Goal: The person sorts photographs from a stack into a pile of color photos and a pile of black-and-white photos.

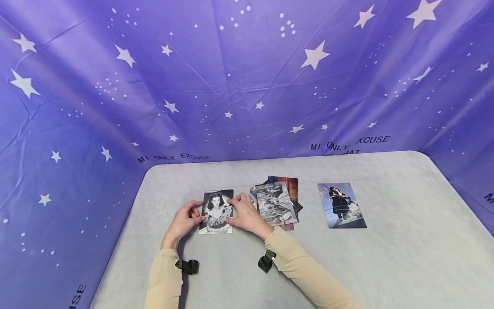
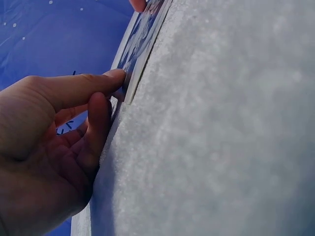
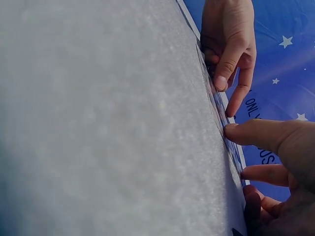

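A black-and-white photo (image 1: 217,216) of a dark-haired figure in a ruffled dress lies on the grey tabletop between both hands. My left hand (image 1: 186,219) holds its left edge, thumb and index finger set apart along the side. On the opposite edge my right hand (image 1: 247,214) holds it the same way. Seen low from the left wrist, the photo (image 2: 142,42) shows a pale edge near the table surface, with the left thumb touching its corner area. Both hands (image 3: 231,44) appear along the photo's side in the right wrist view.
Right of the hands lies a loose, overlapping pile of photos (image 1: 275,204), a black-and-white one on top and coloured ones beneath. Farther right a single colour photo (image 1: 341,206) lies flat. A purple star-printed cloth (image 1: 239,86) stands behind the grey table (image 1: 405,253).
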The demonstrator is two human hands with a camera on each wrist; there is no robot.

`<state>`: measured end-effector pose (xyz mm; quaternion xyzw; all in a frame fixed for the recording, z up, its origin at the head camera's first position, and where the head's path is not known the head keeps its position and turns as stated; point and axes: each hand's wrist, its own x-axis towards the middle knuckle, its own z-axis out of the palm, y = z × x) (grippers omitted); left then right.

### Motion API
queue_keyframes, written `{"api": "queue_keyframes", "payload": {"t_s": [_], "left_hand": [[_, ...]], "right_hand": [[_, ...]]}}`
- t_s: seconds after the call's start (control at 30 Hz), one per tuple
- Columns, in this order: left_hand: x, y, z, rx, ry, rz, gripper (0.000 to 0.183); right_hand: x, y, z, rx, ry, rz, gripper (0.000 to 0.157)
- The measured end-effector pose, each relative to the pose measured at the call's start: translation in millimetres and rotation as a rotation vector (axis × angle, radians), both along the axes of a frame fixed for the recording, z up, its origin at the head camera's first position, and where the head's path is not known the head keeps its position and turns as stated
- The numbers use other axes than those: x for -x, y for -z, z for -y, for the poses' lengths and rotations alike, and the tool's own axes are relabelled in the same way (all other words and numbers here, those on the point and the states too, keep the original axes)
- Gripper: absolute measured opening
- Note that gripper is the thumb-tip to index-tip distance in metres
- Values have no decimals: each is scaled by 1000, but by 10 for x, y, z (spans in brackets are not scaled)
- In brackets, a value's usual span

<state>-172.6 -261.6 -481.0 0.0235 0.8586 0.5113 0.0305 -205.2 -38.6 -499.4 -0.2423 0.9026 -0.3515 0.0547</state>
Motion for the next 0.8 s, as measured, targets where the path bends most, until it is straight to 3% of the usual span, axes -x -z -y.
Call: {"api": "queue_keyframes", "payload": {"t_s": [0.07,0.17,0.3,0.53,0.8], "left_hand": [[-47,-111,-46,-6,2,10,46],[-58,-117,-60,-10,-8,26,46],[-42,-36,-42,-47,-8,20,46],[45,264,70,-43,-49,8,48],[22,218,16,-34,-158,2,36]], "right_hand": [[1,16,-6,3,-5,-3,65],[0,28,-21,4,-17,-7,66],[-22,0,-84,26,-46,4,68],[-74,-102,-285,145,-67,-5,65],[-98,-147,-530,221,-132,50,60]]}}
